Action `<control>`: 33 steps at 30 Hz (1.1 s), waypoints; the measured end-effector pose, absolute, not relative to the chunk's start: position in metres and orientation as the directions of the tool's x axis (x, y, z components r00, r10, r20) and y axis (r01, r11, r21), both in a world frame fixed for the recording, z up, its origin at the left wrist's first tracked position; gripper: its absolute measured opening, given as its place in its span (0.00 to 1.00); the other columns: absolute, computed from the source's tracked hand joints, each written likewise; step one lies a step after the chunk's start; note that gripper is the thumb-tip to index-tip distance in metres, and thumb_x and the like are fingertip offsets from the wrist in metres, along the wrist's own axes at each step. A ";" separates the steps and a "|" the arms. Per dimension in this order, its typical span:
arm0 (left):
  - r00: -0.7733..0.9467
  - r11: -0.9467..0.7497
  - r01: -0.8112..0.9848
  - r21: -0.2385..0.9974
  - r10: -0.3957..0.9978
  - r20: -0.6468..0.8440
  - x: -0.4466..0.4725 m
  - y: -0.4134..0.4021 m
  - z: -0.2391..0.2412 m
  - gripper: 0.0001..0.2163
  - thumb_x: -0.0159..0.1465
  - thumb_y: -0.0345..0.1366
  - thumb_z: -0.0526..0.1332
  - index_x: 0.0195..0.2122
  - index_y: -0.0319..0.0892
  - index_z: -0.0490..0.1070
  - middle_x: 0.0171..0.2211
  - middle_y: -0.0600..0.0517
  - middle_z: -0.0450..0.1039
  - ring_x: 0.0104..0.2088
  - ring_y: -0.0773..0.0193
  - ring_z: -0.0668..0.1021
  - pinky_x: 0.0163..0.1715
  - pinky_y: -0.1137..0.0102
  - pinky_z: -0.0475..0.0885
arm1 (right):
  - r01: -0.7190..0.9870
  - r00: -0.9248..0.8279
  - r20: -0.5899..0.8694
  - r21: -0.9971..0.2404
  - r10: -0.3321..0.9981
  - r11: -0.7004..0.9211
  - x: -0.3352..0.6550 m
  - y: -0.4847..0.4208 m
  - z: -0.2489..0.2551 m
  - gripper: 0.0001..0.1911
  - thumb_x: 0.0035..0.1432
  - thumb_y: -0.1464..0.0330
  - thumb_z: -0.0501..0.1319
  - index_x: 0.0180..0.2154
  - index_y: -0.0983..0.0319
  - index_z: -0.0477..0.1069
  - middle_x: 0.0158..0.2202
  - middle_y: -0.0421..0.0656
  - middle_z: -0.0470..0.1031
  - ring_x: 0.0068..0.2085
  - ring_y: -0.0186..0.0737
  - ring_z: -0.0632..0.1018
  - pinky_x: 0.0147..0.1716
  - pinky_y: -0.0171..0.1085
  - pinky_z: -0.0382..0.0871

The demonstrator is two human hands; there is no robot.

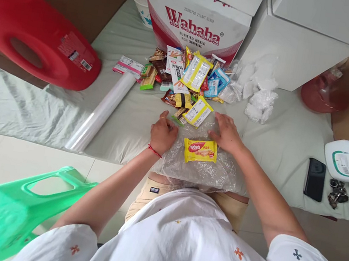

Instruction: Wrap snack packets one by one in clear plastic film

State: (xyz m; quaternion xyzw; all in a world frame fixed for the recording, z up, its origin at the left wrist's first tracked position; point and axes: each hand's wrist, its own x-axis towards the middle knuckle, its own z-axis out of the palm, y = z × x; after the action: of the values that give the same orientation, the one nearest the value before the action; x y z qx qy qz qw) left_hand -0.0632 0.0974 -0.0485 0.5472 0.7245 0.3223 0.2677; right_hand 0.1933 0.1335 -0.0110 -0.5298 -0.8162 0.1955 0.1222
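Observation:
A yellow Nabati wafer pack lies flat on a crumpled sheet of clear plastic wrap, which hangs over the front edge near my lap. At the sheet's left side, my left hand, with a red string on the wrist, has its fingers curled in on the film's edge. My right hand rests at the upper right of the pack, thumb and fingers apart, over the film. Just beyond the hands, a pale yellow-striped packet lies at the front of a heap of mixed snack packets.
A roll of plastic wrap lies left of the heap, and white wrapped bundles to its right. Behind stands a Wahaha carton. A red jug is at left; a phone and keys are at right.

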 end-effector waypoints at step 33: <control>0.464 -0.635 0.694 0.339 0.755 0.463 -0.088 0.022 -0.002 0.06 0.61 0.29 0.60 0.36 0.44 0.74 0.39 0.47 0.81 0.42 0.53 0.77 0.44 0.57 0.68 | 0.539 -0.705 0.309 -0.352 0.639 0.765 0.248 0.087 -0.023 0.15 0.72 0.73 0.51 0.44 0.60 0.77 0.40 0.49 0.76 0.40 0.45 0.73 0.40 0.42 0.70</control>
State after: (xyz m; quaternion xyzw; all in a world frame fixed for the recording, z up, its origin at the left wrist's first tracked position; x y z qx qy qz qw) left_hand -0.0884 0.0219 -0.0025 0.8541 0.4241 0.2967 0.0514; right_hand 0.2482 0.0869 -0.0231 -0.3216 -0.9156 0.1183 0.2103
